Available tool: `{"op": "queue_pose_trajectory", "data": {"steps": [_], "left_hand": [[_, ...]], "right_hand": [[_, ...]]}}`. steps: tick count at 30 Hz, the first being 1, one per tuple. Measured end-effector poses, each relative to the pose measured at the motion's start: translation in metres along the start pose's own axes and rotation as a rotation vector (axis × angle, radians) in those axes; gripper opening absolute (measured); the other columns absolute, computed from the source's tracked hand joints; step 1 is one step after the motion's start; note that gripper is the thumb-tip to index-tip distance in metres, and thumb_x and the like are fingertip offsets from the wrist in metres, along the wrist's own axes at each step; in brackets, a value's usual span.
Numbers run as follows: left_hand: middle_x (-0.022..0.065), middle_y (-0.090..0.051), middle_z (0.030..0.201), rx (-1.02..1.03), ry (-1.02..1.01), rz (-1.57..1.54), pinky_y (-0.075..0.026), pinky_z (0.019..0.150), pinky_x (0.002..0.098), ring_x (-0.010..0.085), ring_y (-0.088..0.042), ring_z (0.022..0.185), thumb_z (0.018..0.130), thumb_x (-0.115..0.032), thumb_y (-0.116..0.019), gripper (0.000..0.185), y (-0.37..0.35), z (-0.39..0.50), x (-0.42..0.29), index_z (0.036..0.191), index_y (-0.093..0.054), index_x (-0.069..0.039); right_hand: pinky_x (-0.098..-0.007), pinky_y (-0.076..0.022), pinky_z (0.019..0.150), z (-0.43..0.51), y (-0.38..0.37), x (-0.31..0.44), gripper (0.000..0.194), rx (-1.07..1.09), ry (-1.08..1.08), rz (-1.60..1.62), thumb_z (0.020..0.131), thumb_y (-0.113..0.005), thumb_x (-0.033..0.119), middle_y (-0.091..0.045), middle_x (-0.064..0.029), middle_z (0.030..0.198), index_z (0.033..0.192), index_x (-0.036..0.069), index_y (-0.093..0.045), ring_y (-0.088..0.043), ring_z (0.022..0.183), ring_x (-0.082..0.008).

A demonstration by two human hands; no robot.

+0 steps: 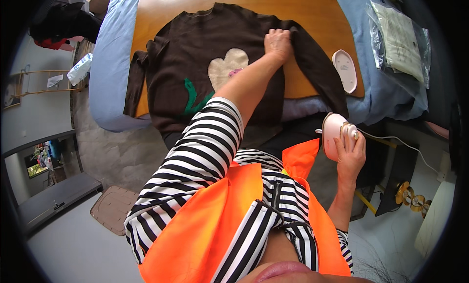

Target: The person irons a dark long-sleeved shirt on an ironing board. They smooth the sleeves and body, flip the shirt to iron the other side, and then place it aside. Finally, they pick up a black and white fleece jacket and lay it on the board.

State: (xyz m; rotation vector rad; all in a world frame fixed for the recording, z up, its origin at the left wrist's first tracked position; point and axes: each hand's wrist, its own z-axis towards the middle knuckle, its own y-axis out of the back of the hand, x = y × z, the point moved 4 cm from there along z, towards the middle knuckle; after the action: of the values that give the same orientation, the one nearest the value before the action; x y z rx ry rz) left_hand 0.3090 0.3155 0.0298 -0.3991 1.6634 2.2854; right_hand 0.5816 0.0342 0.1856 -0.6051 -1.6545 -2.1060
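Note:
A dark brown knit sweater (190, 37) lies spread on a wooden board, its hem hanging over the near edge. It carries a cream flower patch (222, 67) and a green stem, partly hidden by my left forearm. My left hand (279, 44) grips the knit near the underarm on the right, fingers curled into the fabric. Below the right sleeve's cuff, off the board's edge, my right hand (350, 154) holds a pink handheld garment steamer (332, 140) by its body. A white cord (399, 141) runs from it towards the wall.
The wooden board (304, 78) rests on a blue cloth (110, 81). At its right edge lies a pale pink oval stand (344, 71). Beyond that is a folded cream garment (399, 41) in a clear plastic bag. A brown plastic lid (113, 209) lies at the lower left.

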Motion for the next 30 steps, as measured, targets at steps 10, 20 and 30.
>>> {"op": "queue_pose_trajectory", "data": {"steps": [10,20,30], "left_hand": [[0.0113,-0.068,0.118,-0.027,-0.158,-0.634,-0.050,0.095,0.0469,0.0378,-0.061,0.114,0.089,-0.015,-0.069,0.019,0.033,-0.047,-0.036,0.107,-0.066,-0.011],[0.0090,-0.037,0.162,0.400,-0.497,-0.077,-0.019,0.123,0.0603,0.0338,-0.026,0.154,0.087,-0.031,-0.074,0.066,0.115,-0.247,0.030,0.148,-0.052,-0.017],[0.0049,-0.040,0.161,0.449,-0.530,-0.114,-0.013,0.125,0.0600,0.0324,-0.022,0.156,0.087,-0.018,-0.067,0.065,0.109,-0.249,0.037,0.150,-0.050,-0.021]], "right_hand": [[-0.0433,-0.0527,0.084,0.029,-0.002,0.027,0.051,-0.069,0.080,0.064,0.080,-0.087,0.019,-0.066,-0.0159,0.111,0.118,0.001,-0.059,-0.065,0.100,-0.0383],[-0.0424,-0.0540,0.076,0.109,-0.107,0.130,0.044,-0.039,0.538,0.099,0.082,-0.082,0.037,-0.067,-0.0113,0.101,0.110,0.009,-0.063,-0.066,0.091,-0.0341],[-0.0394,-0.0581,0.075,0.139,-0.240,0.167,0.051,0.150,0.571,-0.167,0.078,-0.082,0.046,-0.065,-0.0103,0.098,0.105,0.008,-0.060,-0.069,0.092,-0.0292]]}}
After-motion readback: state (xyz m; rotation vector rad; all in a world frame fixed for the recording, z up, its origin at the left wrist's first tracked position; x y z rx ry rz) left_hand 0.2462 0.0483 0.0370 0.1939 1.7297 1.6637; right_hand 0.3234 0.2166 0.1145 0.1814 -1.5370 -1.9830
